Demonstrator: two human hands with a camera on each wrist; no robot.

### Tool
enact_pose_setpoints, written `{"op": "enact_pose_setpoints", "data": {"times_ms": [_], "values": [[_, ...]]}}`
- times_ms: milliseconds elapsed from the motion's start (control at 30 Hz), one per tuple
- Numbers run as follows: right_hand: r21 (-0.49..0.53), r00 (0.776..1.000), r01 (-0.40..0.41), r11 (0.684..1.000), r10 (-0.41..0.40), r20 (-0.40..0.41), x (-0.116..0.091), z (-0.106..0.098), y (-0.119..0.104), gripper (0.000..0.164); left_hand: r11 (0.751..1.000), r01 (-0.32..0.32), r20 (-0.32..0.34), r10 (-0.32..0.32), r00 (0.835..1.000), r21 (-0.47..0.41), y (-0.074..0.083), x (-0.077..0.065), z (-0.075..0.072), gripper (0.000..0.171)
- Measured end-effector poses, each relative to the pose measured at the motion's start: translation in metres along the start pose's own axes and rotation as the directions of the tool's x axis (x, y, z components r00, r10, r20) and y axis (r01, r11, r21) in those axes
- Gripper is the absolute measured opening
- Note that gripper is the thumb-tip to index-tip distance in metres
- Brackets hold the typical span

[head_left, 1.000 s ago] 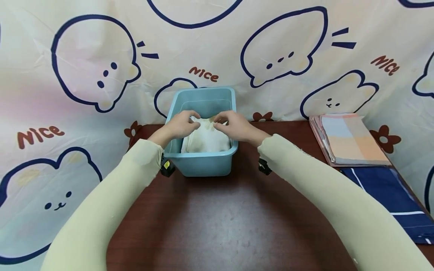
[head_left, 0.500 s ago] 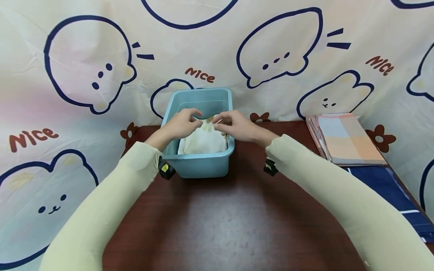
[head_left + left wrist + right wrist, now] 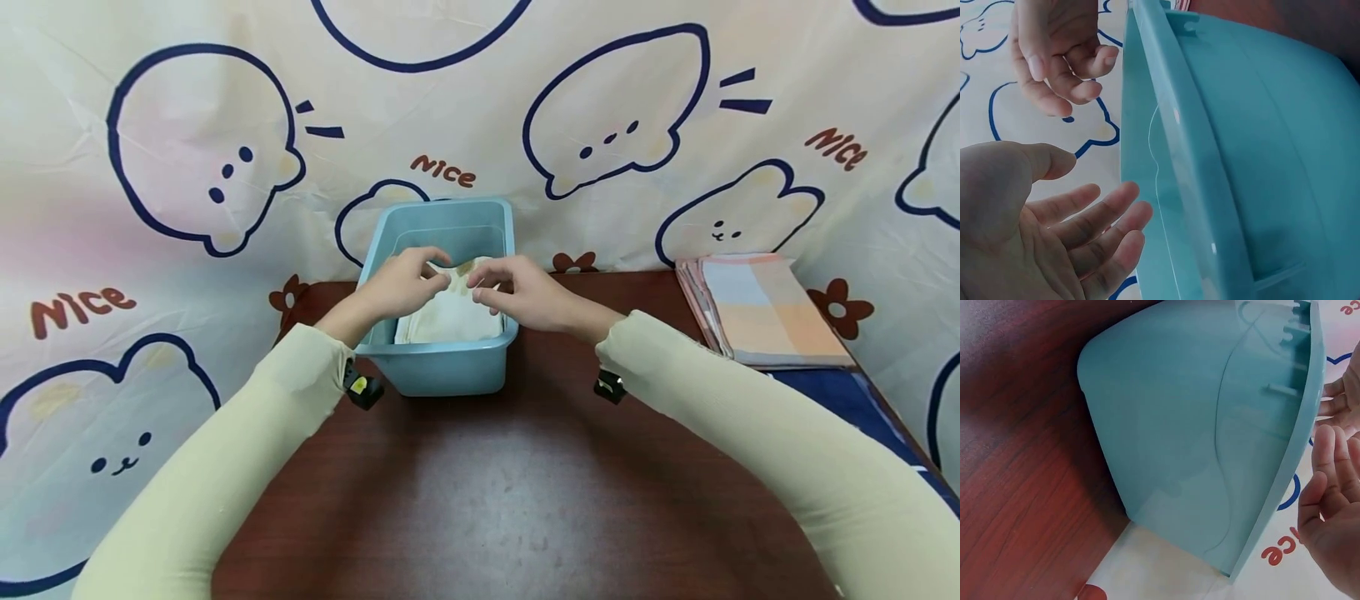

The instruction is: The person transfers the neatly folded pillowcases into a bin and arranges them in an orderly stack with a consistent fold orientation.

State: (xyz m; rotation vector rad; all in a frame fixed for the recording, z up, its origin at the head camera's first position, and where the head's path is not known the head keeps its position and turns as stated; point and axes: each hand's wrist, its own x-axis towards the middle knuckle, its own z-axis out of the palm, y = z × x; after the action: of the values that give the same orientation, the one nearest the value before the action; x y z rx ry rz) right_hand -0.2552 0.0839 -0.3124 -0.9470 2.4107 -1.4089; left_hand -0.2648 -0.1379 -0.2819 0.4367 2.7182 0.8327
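Observation:
A blue plastic bin (image 3: 450, 371) stands at the back of the table, with a folded whitish cloth (image 3: 450, 323) inside it. Above the bin's left side is my left hand (image 3: 397, 285), fingers loosely bent and holding nothing. My right hand (image 3: 528, 293) hovers over the right rim, its fingers loosely bent with nothing between them. The left wrist view has the left hand (image 3: 1066, 231) palm up beside the bin's rim (image 3: 1191, 150), the right hand (image 3: 1063, 56) beyond it. In the right wrist view, the right hand (image 3: 1338, 506) appears past the bin wall (image 3: 1172, 425).
On the right of the brown table (image 3: 480, 483) lies a folded checked cloth (image 3: 780, 308) in peach and pale blue. A navy cloth (image 3: 855, 408) with white lines lies in front of it, partly behind the right sleeve. A cartoon-printed sheet (image 3: 450, 108) hangs close behind the bin.
My right hand has shifted slightly right and toward me relative to the bin. The left hand has barely moved, and the head view has shifted a little. Bin and cloths stay in place.

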Motion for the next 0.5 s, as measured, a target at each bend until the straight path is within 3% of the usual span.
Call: {"op": "enact_pose_setpoints", "data": {"times_ms": [300, 500], "values": [[-0.051, 1.000, -0.026, 0.998, 0.027, 0.000, -0.017, -0.002, 0.001, 0.023, 1.000, -0.023, 0.009, 0.023, 1.000, 0.017, 0.004, -0.012, 0.005, 0.040], [-0.014, 0.999, -0.034, 0.999, 0.034, -0.017, -0.034, -0.010, 0.003, 0.019, 0.998, -0.055, 0.000, 0.055, 0.998, 0.016, 0.010, -0.019, 0.010, 0.039]]}}
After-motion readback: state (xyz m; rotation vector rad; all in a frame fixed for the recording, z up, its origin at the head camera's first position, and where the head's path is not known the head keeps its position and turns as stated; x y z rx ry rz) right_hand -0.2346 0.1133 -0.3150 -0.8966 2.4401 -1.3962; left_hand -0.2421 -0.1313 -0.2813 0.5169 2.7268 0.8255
